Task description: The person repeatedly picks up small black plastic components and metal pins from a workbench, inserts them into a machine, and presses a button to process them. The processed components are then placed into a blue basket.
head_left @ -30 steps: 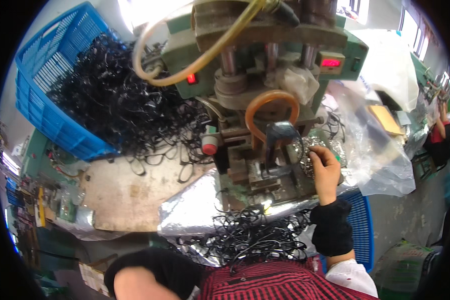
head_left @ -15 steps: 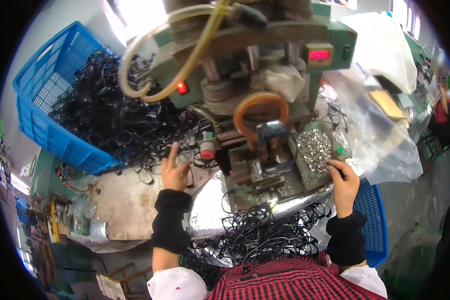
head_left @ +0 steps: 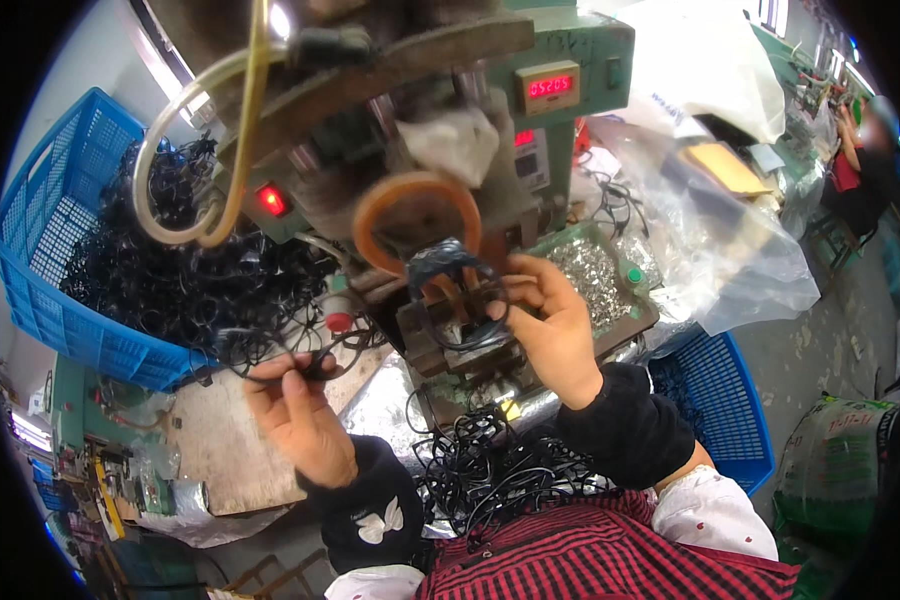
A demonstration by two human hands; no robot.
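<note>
Black cable (head_left: 260,350), a looped strand, lies across the fingers of my left hand (head_left: 305,425), which is closed on it just left of the press. My right hand (head_left: 555,335) reaches into the press, its thumb and fingers bent together beside the black frame-like fixture (head_left: 438,262). Whatever its fingertips grip is too small or hidden to make out. An orange ring-shaped tube (head_left: 367,225) curves above the fixture. Right behind my right hand sits a tray of small shiny metal pieces (head_left: 600,285).
A blue crate (head_left: 70,320) at the left overflows with black cables. More tangled cables (head_left: 500,455) lie on my lap side. A red push button (head_left: 339,322) sits left of the press (head_left: 580,90). Clear plastic bags (head_left: 710,260) and another blue crate (head_left: 725,400) are at the right.
My right hand has left the metal pieces and come to the press fixture. My left hand, earlier with fingers spread, now holds black cable. The view has shifted too.
</note>
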